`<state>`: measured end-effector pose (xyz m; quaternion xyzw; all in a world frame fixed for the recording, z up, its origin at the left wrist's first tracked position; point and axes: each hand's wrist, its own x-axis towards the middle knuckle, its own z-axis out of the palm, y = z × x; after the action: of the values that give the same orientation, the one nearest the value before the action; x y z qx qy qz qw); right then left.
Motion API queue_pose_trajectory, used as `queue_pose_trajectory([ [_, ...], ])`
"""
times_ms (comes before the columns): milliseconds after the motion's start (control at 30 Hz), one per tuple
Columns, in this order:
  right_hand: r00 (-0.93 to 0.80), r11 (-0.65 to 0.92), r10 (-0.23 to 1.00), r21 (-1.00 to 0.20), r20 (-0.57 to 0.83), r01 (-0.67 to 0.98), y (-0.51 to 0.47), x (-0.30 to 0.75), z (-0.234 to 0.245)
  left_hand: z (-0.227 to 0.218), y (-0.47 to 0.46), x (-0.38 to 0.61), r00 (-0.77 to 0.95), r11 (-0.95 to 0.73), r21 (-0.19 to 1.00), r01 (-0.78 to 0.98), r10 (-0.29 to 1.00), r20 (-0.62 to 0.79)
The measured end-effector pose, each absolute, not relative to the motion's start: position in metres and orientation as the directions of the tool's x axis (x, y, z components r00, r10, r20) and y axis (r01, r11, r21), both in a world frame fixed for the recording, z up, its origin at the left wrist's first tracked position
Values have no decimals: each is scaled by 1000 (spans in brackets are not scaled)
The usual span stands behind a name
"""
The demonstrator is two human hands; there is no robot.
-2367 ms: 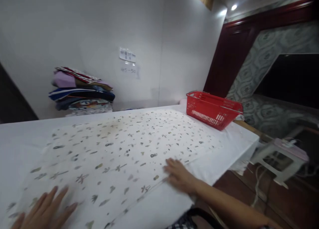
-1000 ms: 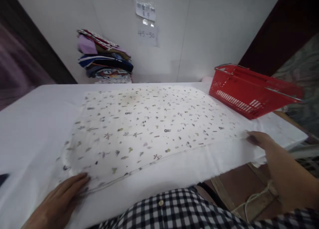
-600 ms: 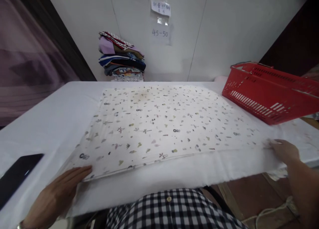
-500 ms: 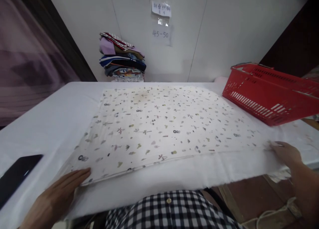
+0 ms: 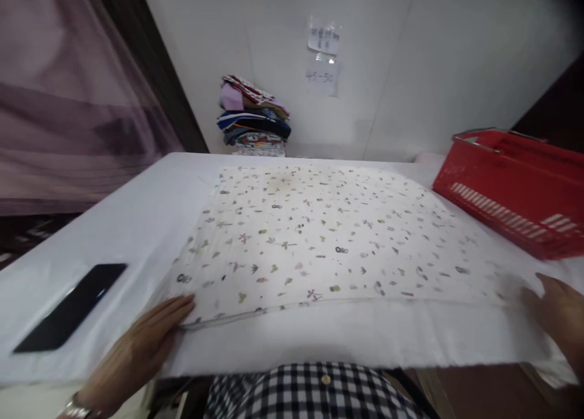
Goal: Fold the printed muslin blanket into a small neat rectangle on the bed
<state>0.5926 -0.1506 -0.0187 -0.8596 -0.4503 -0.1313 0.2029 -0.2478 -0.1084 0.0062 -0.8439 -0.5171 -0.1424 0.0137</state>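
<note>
The patterned cloth [image 5: 319,261] lay spread across the counter [image 5: 114,212], its printed face up and mostly flat. That much of the laying-out looked done. The near edge showed a doubled line, so there was perhaps more than one layer. Left to settle, it seemed, was the right end, where the cloth looked faintly rippled.

The left hand [image 5: 146,340] rested on the near left corner, its fingers stretched out flat rather than clenched. The right hand [image 5: 559,309] was blurred beside the near right corner; whether it pinched the fabric could not be told. A black phone [image 5: 70,309] lay to the left, a red basket [image 5: 511,194] to the right.
</note>
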Motion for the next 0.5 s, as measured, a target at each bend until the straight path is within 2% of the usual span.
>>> queue_pose_trajectory([
  [33,473,-424,771,-211,426,881,-144,572,-18,14,-110,-238,435,-480,125,868,858,275],
  [133,178,-39,893,-322,414,946,-127,490,-17,30,-113,-200,441,-497,155,854,849,291],
  [167,46,94,914,-319,404,943,-123,460,-18,32,-113,-186,443,-503,175,846,847,294],
  [200,-113,265,893,-306,436,915,-120,431,-20,33,-112,-171,464,-525,187,830,837,291],
  [233,-263,397,875,-290,407,871,-118,406,-21,32,-111,-156,483,-548,200,812,824,297],
  [333,-491,551,825,-207,280,809,-117,355,-26,26,-108,-123,577,-624,236,745,780,242],
  [500,-557,584,800,-80,223,808,-118,340,-27,25,-105,-112,595,-634,302,712,773,220],
])
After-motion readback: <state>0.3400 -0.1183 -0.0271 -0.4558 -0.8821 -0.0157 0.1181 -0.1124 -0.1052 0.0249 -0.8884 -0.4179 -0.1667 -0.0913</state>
